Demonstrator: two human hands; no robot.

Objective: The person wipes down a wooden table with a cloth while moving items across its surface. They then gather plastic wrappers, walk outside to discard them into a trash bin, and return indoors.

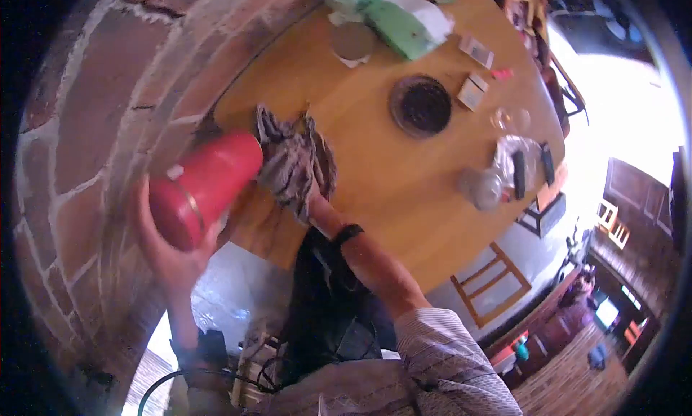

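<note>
Left hand (169, 254) is gripping a red bottle (204, 188), fingers wrapped round its lower part, holding it tilted over the near edge of the round wooden table (393, 178). A pale tag or sticker is showing on the bottle's side; no writing readable on it.

Right hand (311, 200) is pressing down on a striped grey cloth (292, 160) bunched on the tabletop just beside the bottle; the cloth is covering the fingers, so I cannot tell whether they are closed on it. A dark band is sitting on that wrist.

Farther across the table: a dark round dish (420, 105), two small card boxes (474, 70) with print too small to read, a green packet (398, 28), a clear glass (510, 119). Brick wall (94, 106) is running alongside the table.
</note>
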